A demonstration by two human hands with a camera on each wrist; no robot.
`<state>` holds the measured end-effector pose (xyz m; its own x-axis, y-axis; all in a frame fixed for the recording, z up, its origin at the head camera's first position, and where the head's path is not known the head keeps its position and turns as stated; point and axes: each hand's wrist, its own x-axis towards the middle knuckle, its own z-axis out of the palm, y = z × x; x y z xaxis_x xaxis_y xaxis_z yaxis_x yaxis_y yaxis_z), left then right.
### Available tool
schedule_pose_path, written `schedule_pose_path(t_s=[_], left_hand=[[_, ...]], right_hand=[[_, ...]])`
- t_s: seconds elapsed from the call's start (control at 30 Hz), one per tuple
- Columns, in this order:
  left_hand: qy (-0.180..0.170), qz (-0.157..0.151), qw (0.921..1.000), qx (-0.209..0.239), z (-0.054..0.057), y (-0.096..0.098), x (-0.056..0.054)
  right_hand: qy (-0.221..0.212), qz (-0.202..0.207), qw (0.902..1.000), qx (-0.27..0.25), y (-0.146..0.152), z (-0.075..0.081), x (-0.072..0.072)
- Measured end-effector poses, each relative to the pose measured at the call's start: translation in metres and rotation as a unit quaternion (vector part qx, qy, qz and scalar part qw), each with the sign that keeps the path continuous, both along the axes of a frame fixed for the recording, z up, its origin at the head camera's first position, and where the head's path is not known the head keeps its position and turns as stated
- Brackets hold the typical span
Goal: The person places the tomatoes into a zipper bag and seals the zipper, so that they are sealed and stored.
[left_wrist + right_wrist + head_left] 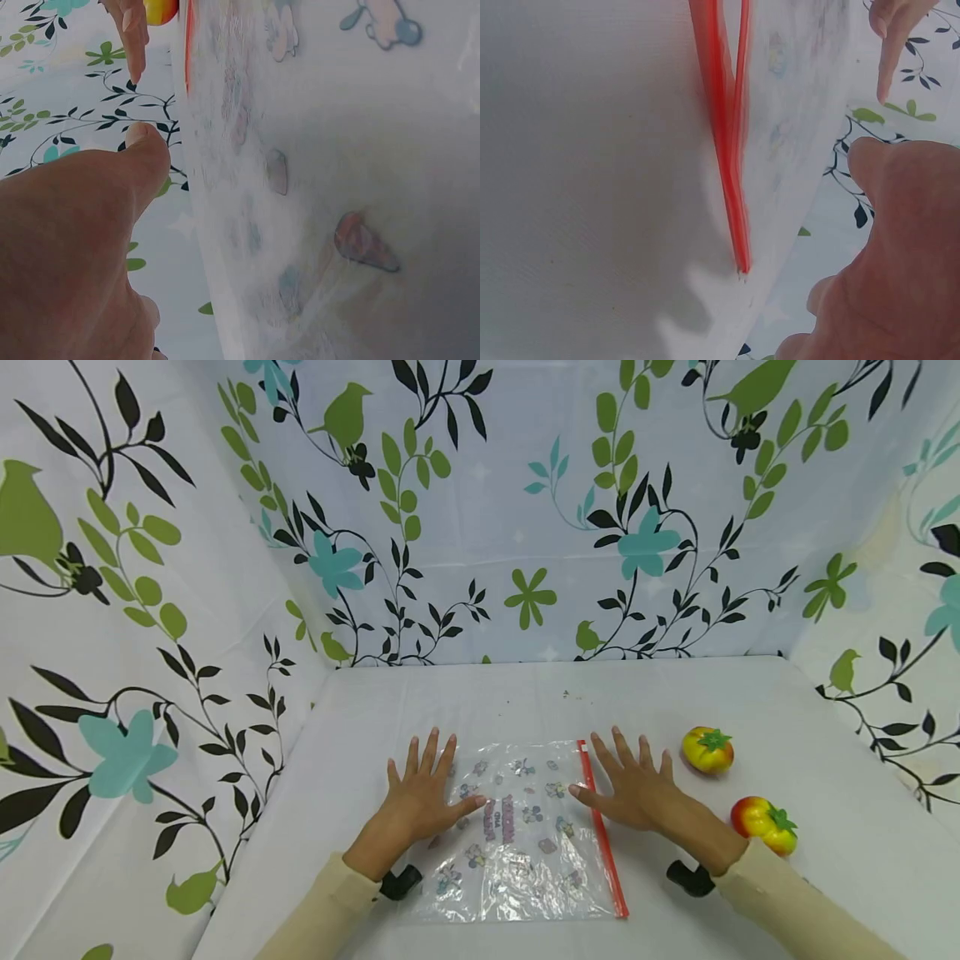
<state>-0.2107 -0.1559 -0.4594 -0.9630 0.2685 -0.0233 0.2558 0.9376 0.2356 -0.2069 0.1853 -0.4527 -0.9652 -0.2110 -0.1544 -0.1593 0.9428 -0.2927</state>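
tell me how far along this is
Done: the clear bag lies flat on the white table. In hand: nothing gripped; the left hand and right hand are spread at its sides. Remaining, probably: any packing, as both toy fruits lie outside it.

Place: screened nook | leafy printed cloth walls (487, 518) | white table (645, 702)

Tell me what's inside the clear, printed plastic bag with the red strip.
No contents show in the clear, printed plastic bag; the flat white tabletop shows through. From the head camera, the left grip and right grip hide parts of its left side and red strip.
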Motion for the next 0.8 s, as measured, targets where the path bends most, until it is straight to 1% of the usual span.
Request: schedule_pose_path(t_s=[0.2,0.3,0.37,0.47,0.6,0.8], left_hand=[[0.003,-0.005,1.0,-0.001,0.001,0.0,0.002],[-0.001,-0.01,0.9999,0.006,0.0,0.001,0.002],[-0.009,-0.016,0.9997,0.014,0.0,0.003,0.001],[-0.031,-0.028,0.9987,0.029,0.0,0.005,0.001],[-0.054,-0.041,0.9968,0.04,-0.001,0.01,0.002],[-0.063,-0.07,0.9939,0.057,0.003,0.021,0.007]], right_hand=[[-0.006,-0.001,1.0,0.004,0.003,0.003,0.004],[-0.012,0.01,0.9999,0.0,0.007,0.004,0.007],[-0.013,0.026,0.9996,-0.004,0.012,0.003,0.008],[-0.018,0.054,0.9984,-0.009,0.019,-0.001,0.012],[-0.021,0.078,0.9967,-0.016,0.025,-0.008,0.016],[-0.005,0.091,0.9958,-0.002,0.03,-0.012,0.022]])
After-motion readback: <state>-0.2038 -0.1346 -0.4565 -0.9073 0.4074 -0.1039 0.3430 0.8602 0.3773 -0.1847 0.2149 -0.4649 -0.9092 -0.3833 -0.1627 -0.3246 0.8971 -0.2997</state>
